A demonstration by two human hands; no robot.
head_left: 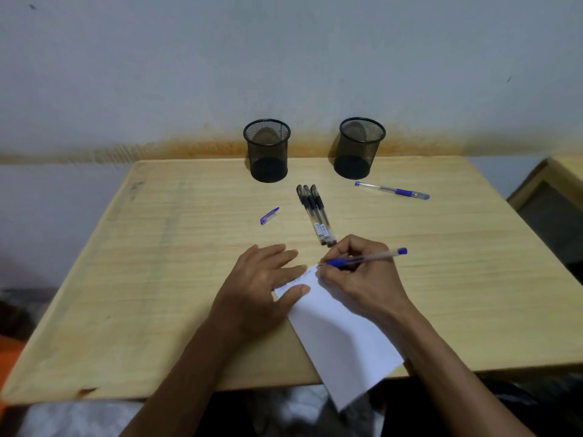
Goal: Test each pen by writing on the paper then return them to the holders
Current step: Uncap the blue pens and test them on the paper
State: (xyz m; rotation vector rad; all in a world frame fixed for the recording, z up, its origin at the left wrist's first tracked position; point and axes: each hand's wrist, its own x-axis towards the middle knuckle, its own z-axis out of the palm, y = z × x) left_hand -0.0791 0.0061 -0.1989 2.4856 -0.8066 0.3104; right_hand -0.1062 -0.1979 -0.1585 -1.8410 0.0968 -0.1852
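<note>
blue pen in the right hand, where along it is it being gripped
The right hand grips the blue pen low on the barrel, at the blue grip section near the tip. The left hand holds nothing; it presses flat on the paper.

**What cannot be made out**

The left hand (262,285) covers the paper's (340,339) far left corner. Marks near that hand are too small to read. Labels on the black pens (315,212) beyond the paper are illegible.
</note>
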